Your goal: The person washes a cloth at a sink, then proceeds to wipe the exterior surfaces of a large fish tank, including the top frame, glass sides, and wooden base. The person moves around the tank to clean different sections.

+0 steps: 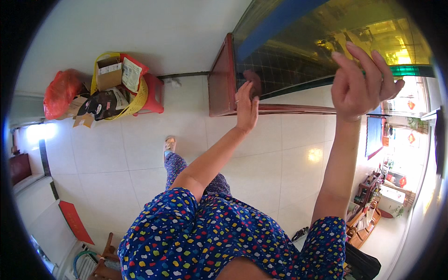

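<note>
A large glossy dark glass panel (297, 45) with a green edge stands over a red-brown wooden cabinet (222, 84). My left hand (247, 108) rests at the panel's near left corner, fingers stretched out, and its reflection shows in the dark surface. No object is seen in that hand, though its palm side is hidden. Farther right, my right hand (360, 82) is raised in front of the panel. Its fingers are spread and loosely bent, with nothing between them. Whether it touches the panel, I cannot tell.
A yellow basket (140, 99) with boxes and packets sits on a red plastic stool (157, 92), beside a red plastic bag (61, 94). Pale floor tiles (245, 168) lie below me. Wooden furniture (364, 227) stands at the right, a wooden chair (105, 259) at lower left.
</note>
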`<state>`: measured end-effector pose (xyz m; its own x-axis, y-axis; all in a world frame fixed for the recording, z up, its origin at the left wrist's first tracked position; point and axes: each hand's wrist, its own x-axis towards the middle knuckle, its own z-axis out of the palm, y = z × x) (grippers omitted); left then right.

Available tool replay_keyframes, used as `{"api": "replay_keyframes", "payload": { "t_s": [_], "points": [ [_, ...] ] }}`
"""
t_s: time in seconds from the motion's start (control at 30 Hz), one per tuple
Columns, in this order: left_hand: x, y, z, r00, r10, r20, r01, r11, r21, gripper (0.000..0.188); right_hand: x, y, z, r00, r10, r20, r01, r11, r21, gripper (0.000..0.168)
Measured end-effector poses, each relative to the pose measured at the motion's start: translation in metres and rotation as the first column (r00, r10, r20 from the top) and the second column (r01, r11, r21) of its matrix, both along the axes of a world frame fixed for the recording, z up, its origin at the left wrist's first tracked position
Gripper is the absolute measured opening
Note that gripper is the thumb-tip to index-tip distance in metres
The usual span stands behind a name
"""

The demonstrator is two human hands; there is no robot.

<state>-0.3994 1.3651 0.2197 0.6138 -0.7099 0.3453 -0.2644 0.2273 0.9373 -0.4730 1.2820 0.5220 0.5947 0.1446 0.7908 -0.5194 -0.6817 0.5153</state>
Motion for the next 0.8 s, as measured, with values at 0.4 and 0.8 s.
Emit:
{"api": "replay_keyframes", "payload": {
  "t_s": [0.4, 0.8],
  "points": [
    [0.023, 0.074, -0.225, 0.763, -0.173, -0.623, 0.367, 0.909, 0.197, 0.044, -0.064, 0.136, -0.308, 0.972, -0.225, -0.068, 0.15, 0.367, 0.918, 0.027],
    [0.023, 0.038, -0.232, 0.981, -0.108, -0.162, 0.144, 0.962, 0.231, 0.048, -0.013, 0.088, -0.451, 0.884, -0.457, 0.092, 0.092, 0.365, 0.926, 0.034]
  ]
}}
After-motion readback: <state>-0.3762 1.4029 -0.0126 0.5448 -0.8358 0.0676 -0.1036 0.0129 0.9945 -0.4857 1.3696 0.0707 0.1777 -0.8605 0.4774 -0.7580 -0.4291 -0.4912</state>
